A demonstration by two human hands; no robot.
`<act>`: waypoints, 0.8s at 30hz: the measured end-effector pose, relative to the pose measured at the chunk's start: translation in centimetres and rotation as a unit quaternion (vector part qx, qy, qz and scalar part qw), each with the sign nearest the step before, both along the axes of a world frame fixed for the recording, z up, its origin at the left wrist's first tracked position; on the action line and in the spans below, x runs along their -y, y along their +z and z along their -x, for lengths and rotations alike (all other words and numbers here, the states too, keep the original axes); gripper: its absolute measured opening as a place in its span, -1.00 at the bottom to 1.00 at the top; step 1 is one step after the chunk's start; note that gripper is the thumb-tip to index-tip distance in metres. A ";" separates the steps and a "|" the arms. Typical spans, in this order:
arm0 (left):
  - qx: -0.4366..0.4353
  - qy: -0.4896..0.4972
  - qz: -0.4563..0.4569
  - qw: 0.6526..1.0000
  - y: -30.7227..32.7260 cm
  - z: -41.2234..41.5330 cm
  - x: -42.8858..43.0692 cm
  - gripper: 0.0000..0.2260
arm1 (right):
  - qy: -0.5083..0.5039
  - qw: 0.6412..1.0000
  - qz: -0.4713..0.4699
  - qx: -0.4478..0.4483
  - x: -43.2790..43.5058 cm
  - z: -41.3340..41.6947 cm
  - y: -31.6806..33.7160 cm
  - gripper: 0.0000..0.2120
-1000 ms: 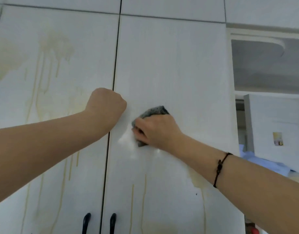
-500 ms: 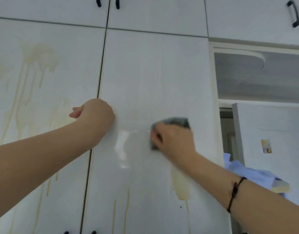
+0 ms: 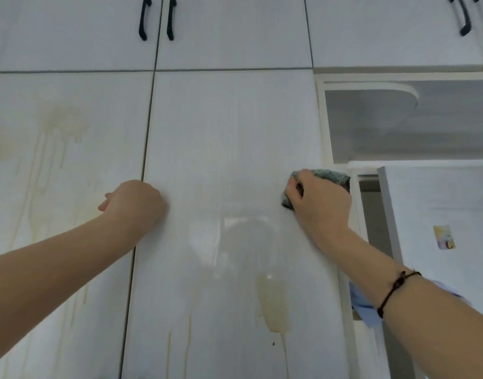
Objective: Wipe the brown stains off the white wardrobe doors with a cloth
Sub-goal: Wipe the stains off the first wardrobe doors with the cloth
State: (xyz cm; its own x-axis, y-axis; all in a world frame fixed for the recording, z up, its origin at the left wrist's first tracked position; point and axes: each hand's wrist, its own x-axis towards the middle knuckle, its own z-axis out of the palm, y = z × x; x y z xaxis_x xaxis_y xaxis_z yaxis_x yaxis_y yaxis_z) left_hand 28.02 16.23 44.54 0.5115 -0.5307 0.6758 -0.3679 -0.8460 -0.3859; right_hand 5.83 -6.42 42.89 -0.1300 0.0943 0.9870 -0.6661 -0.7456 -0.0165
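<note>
My right hand (image 3: 320, 203) grips a grey-green cloth (image 3: 329, 175) and presses it against the right wardrobe door (image 3: 229, 132) near that door's right edge. A wet sheen lies on the door left of and below the cloth. A brown stain patch (image 3: 274, 305) with drips sits lower on the same door. My left hand (image 3: 136, 205) is curled into a fist and rests against the seam between the doors, holding nothing. The left wardrobe door (image 3: 71, 149) carries wide pale brown stains (image 3: 62, 124) with long drip lines.
Upper cabinet doors with black handles (image 3: 143, 19) run above. To the right is an open shelf recess (image 3: 398, 124) and a white panel (image 3: 437, 220) with a small sticker. Blue fabric (image 3: 363, 305) shows behind my right forearm.
My right hand has swept the cloth rightward across the right door, from near the seam to the door's right edge, leaving a wet trail. The view has tilted upward. My left fist stayed at the seam.
</note>
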 end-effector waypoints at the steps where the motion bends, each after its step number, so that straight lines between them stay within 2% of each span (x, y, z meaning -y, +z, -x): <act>1: 0.009 0.028 -0.001 1.000 -0.2 0.2 0.2 -0.73 | 0.013 0.999 0.033 -0.023 0.0 -0.5 -2.1 -0.72; 5: 0.066 0.070 -0.062 0.993 -1.9 1.0 -1.0 -0.70 | 0.026 0.973 0.178 -0.145 0.6 -0.9 -11.3 -0.70; 8: 0.083 0.036 -0.053 0.995 -2.8 1.2 -2.0 -0.73 | 0.024 0.965 0.193 -0.174 0.7 -0.2 -12.7 -0.69; 11: 0.104 0.026 -0.052 0.993 -3.2 0.4 -2.6 -0.72 | -0.003 0.977 0.142 -0.157 -0.1 -0.3 -9.0 -0.69; 15: 0.098 0.040 -0.046 0.993 -3.7 -0.7 -2.4 -0.63 | -0.014 0.999 0.002 -0.038 -1.6 -1.7 -4.0 -0.71; 17: 0.089 0.032 -0.046 0.994 -3.6 -0.8 -2.3 -0.61 | -0.007 0.999 -0.036 0.003 -2.5 -3.1 -3.7 -0.71; 19: 0.067 0.027 -0.038 0.997 -3.6 -0.9 -2.4 -0.61 | 0.008 0.999 -0.043 0.007 -3.7 -4.6 -5.1 -0.69; 22: 0.049 0.010 -0.018 0.999 -4.0 -1.1 -2.5 -0.56 | 0.023 0.996 0.046 -0.079 -4.9 -6.5 -10.7 -0.68; 24: 0.048 -0.004 -0.002 0.999 -4.2 -1.5 -2.7 -0.48 | 0.031 0.974 0.142 -0.175 -5.1 -7.0 -15.3 -0.69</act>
